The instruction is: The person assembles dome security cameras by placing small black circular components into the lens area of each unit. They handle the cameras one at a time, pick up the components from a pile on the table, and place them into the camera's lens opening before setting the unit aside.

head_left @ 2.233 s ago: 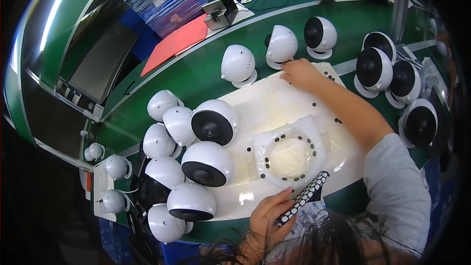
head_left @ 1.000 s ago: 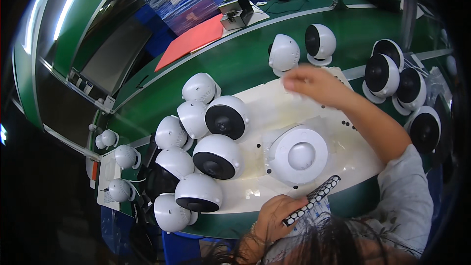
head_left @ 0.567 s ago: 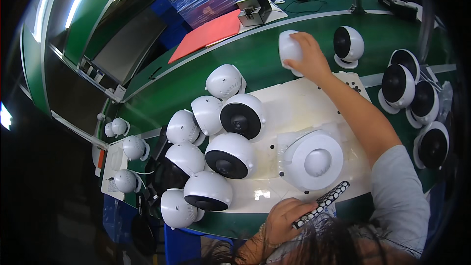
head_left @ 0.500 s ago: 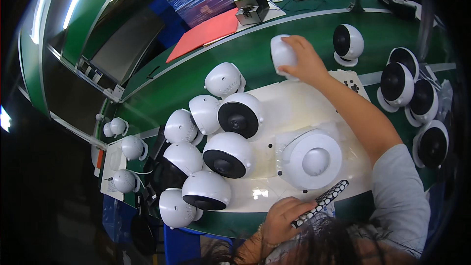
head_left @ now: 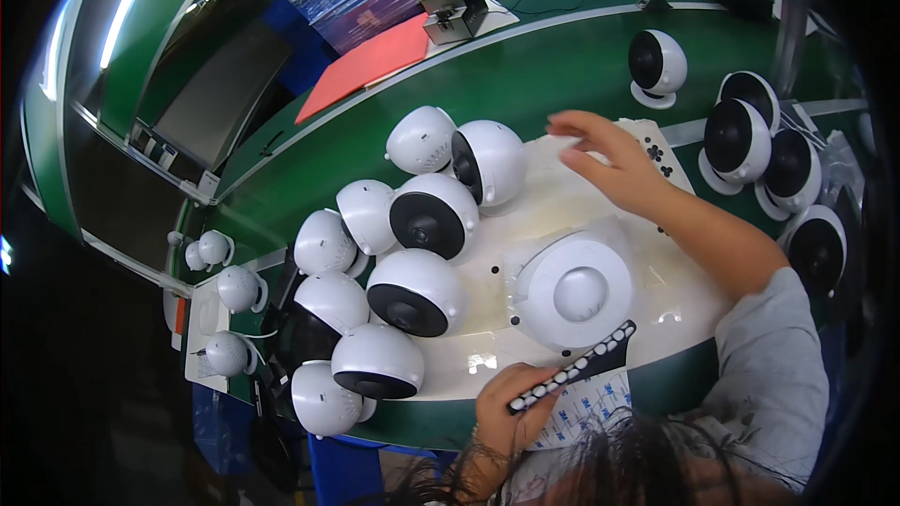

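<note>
My left hand (head_left: 511, 405) is closed at the near edge of the bench round a black strip of white round pads (head_left: 574, 367). A white sheet with blue print (head_left: 591, 408) hangs below that strip. Just beyond it, a white round base with a domed centre (head_left: 614, 289) lies on clear plastic. My right hand (head_left: 614, 164), fingers spread and holding nothing, hovers over the far part of the pale board (head_left: 469, 361). Left of it stands a white ball-shaped camera-like unit with a black face (head_left: 502, 164), close beside several similar units (head_left: 412, 290).
More white units (head_left: 741, 145) crowd the right side, and one stands alone (head_left: 658, 70) at the far right. Smaller ones (head_left: 239, 289) sit at the left. Behind the metal rail are a red sheet (head_left: 366, 61) and a metal box (head_left: 455, 14). Black dots (head_left: 656, 155) lie on the board's corner.
My right hand has let go of the white unit, which now stands with the group to the left, and has drawn back open. The pad strip and printed sheet show more in my left hand.
</note>
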`<action>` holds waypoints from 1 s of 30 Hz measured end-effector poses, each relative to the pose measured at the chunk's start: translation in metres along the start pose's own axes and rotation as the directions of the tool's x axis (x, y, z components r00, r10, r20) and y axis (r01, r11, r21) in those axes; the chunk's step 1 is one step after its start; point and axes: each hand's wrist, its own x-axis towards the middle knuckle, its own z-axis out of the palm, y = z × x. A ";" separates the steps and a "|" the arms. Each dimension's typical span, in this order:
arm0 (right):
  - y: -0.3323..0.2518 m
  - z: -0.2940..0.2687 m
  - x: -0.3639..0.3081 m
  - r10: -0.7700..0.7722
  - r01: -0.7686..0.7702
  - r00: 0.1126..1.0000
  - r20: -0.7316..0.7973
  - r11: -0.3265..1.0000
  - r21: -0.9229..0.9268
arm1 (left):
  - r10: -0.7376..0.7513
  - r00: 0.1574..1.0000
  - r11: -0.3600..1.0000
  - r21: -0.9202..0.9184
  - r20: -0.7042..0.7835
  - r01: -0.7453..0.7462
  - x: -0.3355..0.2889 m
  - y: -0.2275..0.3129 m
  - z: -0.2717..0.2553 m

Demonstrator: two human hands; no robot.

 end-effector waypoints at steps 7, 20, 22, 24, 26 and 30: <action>-0.057 -0.018 -0.116 -0.413 0.432 0.862 0.293 0.902 0.000 | -0.155 0.984 0.967 -0.218 -0.091 0.133 -0.002 0.008 0.008; -0.051 -0.026 -0.125 -0.394 0.464 0.849 0.352 0.875 -0.140 | -0.049 0.983 0.989 -0.144 -0.175 0.024 0.002 0.009 0.019; -0.049 -0.031 -0.118 -0.507 0.567 0.795 0.333 0.816 -0.112 | -0.045 0.983 0.992 -0.120 -0.177 0.024 0.002 0.008 0.019; -0.055 -0.037 -0.111 -0.533 0.565 0.792 0.299 0.825 -0.026 | -0.041 0.983 0.996 -0.080 -0.179 0.027 0.002 0.008 0.016; -0.058 -0.029 -0.114 -0.465 0.484 0.851 0.243 0.875 -0.019 | 0.029 0.987 0.996 -0.081 -0.158 -0.043 0.002 0.003 0.017; -0.057 -0.017 -0.120 -0.504 0.615 0.772 0.387 0.747 -0.252 | 0.105 0.982 0.993 -0.037 -0.156 -0.112 0.004 0.004 0.022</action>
